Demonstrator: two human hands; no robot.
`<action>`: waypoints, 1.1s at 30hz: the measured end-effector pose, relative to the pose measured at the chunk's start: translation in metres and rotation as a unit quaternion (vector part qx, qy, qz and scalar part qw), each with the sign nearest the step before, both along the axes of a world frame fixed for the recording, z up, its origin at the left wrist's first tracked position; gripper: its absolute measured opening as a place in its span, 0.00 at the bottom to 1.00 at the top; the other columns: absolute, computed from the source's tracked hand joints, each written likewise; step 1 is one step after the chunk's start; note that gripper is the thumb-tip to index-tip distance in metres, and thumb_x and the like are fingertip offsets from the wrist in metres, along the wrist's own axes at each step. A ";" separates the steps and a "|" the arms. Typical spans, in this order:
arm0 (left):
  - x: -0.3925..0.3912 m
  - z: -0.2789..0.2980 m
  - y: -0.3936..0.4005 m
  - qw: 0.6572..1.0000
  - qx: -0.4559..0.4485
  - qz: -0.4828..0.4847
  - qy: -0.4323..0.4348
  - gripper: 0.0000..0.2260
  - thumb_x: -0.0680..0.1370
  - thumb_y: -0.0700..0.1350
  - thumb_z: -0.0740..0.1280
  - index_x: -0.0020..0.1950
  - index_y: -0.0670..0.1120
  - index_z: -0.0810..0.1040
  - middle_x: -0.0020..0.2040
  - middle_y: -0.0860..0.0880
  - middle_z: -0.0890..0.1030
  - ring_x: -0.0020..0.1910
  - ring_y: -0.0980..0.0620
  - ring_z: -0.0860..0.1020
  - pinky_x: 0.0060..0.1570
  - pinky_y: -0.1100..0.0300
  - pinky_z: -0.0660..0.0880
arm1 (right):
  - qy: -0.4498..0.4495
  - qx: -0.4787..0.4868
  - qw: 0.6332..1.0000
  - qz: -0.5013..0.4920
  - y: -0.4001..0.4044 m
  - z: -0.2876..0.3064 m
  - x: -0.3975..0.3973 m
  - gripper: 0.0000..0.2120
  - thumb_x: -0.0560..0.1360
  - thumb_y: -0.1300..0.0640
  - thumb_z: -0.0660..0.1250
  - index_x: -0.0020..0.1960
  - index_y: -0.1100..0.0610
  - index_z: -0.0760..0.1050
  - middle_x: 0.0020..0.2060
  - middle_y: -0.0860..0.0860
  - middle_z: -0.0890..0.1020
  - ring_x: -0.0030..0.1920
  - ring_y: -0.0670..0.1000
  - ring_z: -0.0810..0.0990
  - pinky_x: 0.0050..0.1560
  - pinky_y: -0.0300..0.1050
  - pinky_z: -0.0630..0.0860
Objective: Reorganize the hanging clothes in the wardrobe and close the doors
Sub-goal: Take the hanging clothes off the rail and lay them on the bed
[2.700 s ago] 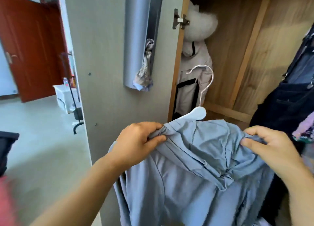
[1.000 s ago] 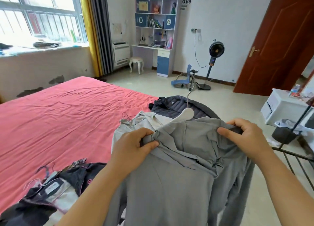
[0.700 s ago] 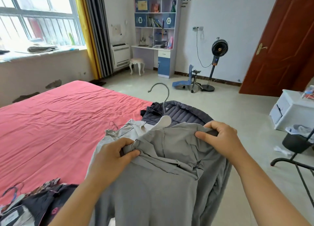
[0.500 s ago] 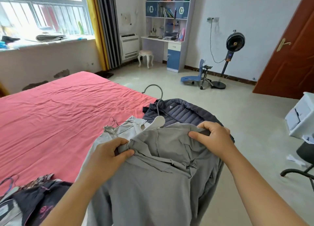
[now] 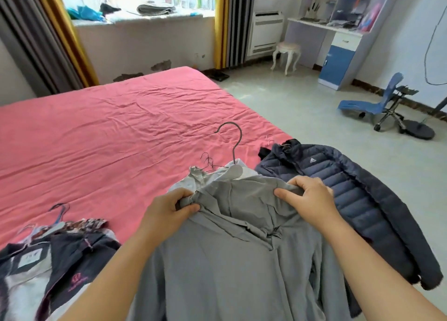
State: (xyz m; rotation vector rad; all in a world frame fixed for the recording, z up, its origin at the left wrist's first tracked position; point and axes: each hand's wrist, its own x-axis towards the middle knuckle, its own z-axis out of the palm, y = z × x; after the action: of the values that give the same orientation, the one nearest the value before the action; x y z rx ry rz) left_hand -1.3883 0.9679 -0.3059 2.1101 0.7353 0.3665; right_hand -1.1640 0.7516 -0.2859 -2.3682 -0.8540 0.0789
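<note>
Loosely crumpled grey hooded top (image 5: 225, 267) on hanger (image 5: 233, 149)

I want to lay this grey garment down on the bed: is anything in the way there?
Yes. A pale garment on a wire hanger lies directly beyond the grey garment, and a navy puffer jacket to its right; the bed farther left is bare.

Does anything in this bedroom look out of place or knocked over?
Yes. A blue chair lies tipped over on the floor near the desk. Clothes meant for hanging lie on the red bed: a navy puffer jacket drapes off its corner, and a dark pile with hangers sits at its near edge.
</note>
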 end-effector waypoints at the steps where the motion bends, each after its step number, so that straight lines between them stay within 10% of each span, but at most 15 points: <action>1: 0.015 -0.011 0.015 1.000 -0.005 0.008 0.003 0.04 0.72 0.46 0.73 0.43 0.54 0.79 0.37 0.53 0.79 0.37 0.52 0.75 0.40 0.56 0.70 | 0.001 -0.004 1.000 0.005 0.018 -0.011 0.016 0.14 0.68 0.40 0.71 0.40 0.50 0.77 0.41 0.44 0.79 0.52 0.50 0.72 0.52 0.47 0.60; 22: 0.191 -0.206 0.209 0.981 0.054 0.122 0.137 0.15 0.71 0.55 0.61 0.53 0.52 0.78 0.48 0.54 0.79 0.50 0.51 0.75 0.53 0.53 0.66 | 0.103 -0.125 0.985 0.057 0.254 -0.230 0.202 0.20 0.69 0.43 0.72 0.56 0.50 0.73 0.55 0.50 0.77 0.62 0.54 0.68 0.63 0.50 0.57; 28: 0.194 -0.252 0.216 0.956 0.046 0.128 0.261 0.26 0.77 0.52 0.65 0.74 0.51 0.63 0.72 0.50 0.65 0.71 0.49 0.63 0.71 0.51 0.55 | 0.075 -0.203 0.973 0.076 0.283 -0.261 0.198 0.30 0.68 0.42 0.72 0.67 0.46 0.68 0.64 0.51 0.69 0.67 0.55 0.63 0.66 0.50 0.56; 33: 0.172 -0.240 0.196 0.974 0.010 0.126 0.190 0.21 0.76 0.48 0.67 0.68 0.48 0.72 0.65 0.49 0.74 0.65 0.50 0.71 0.63 0.56 0.67 | 0.123 -0.132 0.978 0.103 0.268 -0.259 0.173 0.27 0.67 0.50 0.75 0.63 0.54 0.73 0.60 0.53 0.74 0.64 0.55 0.70 0.65 0.50 0.64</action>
State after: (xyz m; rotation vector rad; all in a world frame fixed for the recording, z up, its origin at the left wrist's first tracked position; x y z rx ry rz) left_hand -1.2166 1.1637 -0.5458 2.1354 1.2329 0.1021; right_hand -0.9912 1.0201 -0.5445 -2.4321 -1.0142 0.5915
